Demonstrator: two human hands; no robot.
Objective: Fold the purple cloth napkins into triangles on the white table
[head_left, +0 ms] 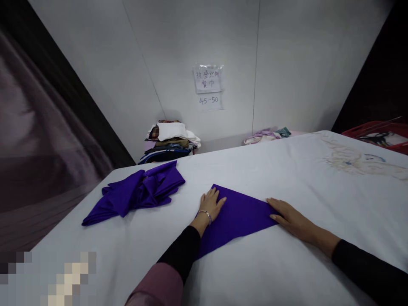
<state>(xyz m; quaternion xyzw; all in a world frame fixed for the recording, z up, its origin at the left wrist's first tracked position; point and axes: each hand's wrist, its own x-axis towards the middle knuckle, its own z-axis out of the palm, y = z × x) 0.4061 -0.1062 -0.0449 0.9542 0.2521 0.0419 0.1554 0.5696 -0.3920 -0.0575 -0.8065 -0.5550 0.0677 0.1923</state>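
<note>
A purple cloth napkin (237, 216), folded into a roughly triangular shape, lies flat on the white-covered table. Near its upper left corner, my left hand (211, 203) rests palm down on the fabric with the fingers spread; a bracelet circles that wrist. My right hand (288, 216) lies at the napkin's right corner, fingers stretched out and the thumb apart, its fingertips touching the cloth edge. To the left sits a loose heap of purple napkins (134, 193), crumpled and overlapping, touched by neither hand.
Against the wall stands a stack of folded clothes (172, 142). Farther right is a smaller pile of fabric (263, 135), and a red basket (376, 127) stands at the far right. A handwritten paper sign (208, 85) hangs on the wall. The white tablecloth (287, 267) bears embroidery.
</note>
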